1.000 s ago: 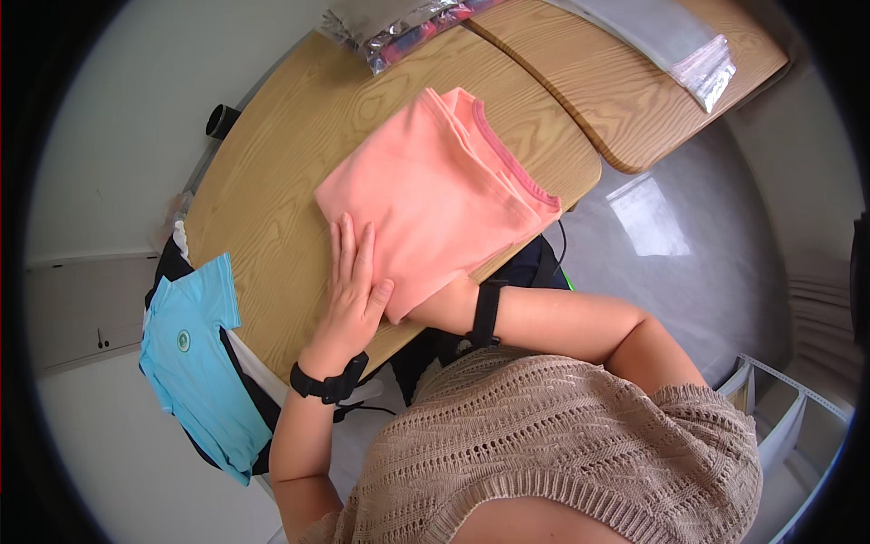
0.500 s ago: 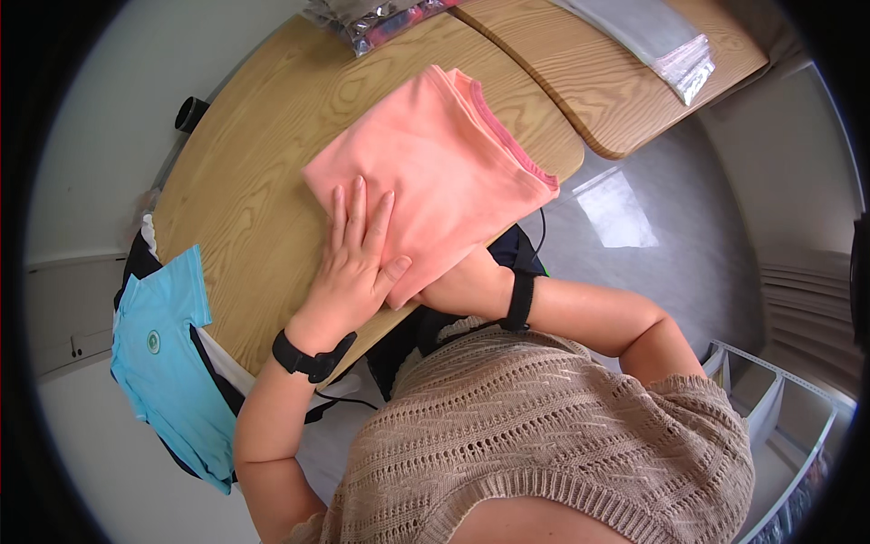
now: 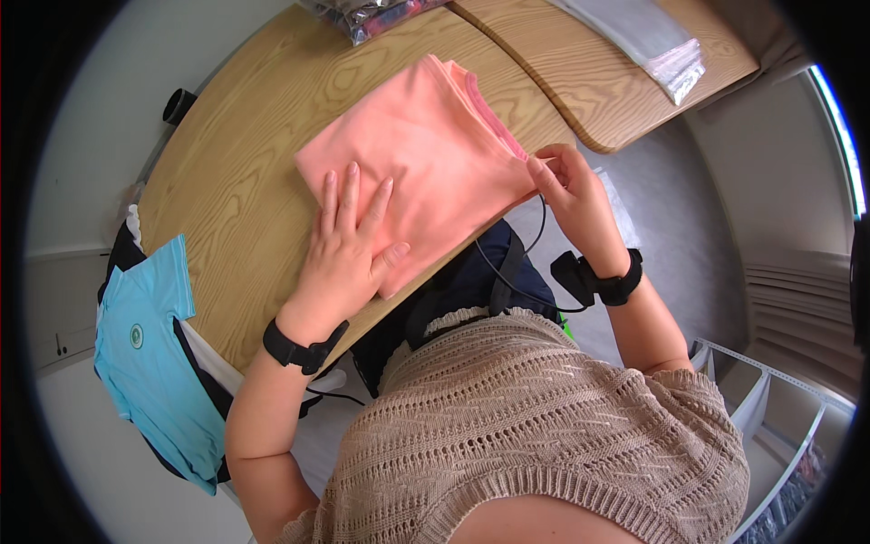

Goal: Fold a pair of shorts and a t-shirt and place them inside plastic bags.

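On the wooden table lies a folded peach-pink shirt (image 3: 426, 136) with a darker pink neckband at its right edge. My left hand (image 3: 349, 240) rests flat on its near left part, fingers spread. At the shirt's right corner, by the end of the neckband, my right hand (image 3: 571, 186) pinches the fabric between thumb and fingers. Black bands circle both wrists.
A light blue shirt (image 3: 149, 354) hangs over dark and white cloth at the table's left. Clear plastic bags (image 3: 643, 41) lie at the far right of the wooden table (image 3: 236, 154); a bagged bundle (image 3: 372, 14) sits at the back. A black cable (image 3: 517, 281) hangs at the near edge.
My right hand has come out from under the shirt's near edge and moved right and away to its right corner, which it now grips. My left hand stays on the shirt.
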The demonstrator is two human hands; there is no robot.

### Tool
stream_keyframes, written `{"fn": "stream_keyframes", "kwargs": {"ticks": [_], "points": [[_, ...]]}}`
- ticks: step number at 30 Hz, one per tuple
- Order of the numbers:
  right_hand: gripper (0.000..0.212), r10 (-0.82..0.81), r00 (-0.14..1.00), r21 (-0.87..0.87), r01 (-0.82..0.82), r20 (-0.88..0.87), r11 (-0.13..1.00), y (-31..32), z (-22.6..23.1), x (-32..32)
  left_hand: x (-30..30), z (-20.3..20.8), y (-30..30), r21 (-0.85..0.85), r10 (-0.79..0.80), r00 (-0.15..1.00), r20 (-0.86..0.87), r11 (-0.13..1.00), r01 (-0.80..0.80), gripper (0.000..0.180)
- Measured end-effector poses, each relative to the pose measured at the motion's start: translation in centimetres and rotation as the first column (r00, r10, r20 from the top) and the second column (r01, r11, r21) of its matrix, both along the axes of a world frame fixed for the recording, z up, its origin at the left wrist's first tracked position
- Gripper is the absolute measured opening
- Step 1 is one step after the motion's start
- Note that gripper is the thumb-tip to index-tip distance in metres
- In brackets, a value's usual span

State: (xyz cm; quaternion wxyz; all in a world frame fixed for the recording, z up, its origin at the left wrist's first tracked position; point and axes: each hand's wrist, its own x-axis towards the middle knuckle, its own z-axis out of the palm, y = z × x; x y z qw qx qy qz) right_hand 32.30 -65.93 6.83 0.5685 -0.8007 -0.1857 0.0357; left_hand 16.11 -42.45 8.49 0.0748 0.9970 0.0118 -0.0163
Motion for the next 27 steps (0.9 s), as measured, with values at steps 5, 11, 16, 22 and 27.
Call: {"fn": "stream_keyframes", "kwargs": {"ticks": [5, 11, 16, 22, 27], "points": [[0.032, 0.231, 0.963, -0.332, -0.265, -0.139, 0.905, -0.2, -0.2, 1.3, -0.7, 1.7, -1.3, 0.072, 0.054, 0.995, -0.078, 0.996, -0.049, 0.075], [0.034, 0.201, 0.968, -0.252, -0.235, -0.151, 0.939, -0.5, 0.3, 1.3, -3.1, 0.4, -4.2, -0.114, 0.114, 0.993, 0.043, 0.988, -0.108, 0.081], [0.033, 0.233, 0.961, -0.146, -0.254, -0.148, 0.956, -0.8, -0.4, 1.5, -3.0, -0.6, -4.0, -0.189, 0.110, 0.982, 0.155, 0.979, -0.079, 0.069], [0.027, 0.112, 0.994, -0.206, -0.107, 0.012, 0.973, -0.7, -1.3, 1.2, -2.1, -0.6, -4.9, 0.086, 0.105, 0.988, 0.112, 0.990, -0.115, 0.059], [0.019, 0.192, 0.979, -0.176, -0.202, -0.068, 0.963, 0.0, 2.5, 4.1, -2.4, 2.0, -3.6, 0.012, 0.052, 0.999, 0.009, 0.999, -0.052, 0.066]]}}
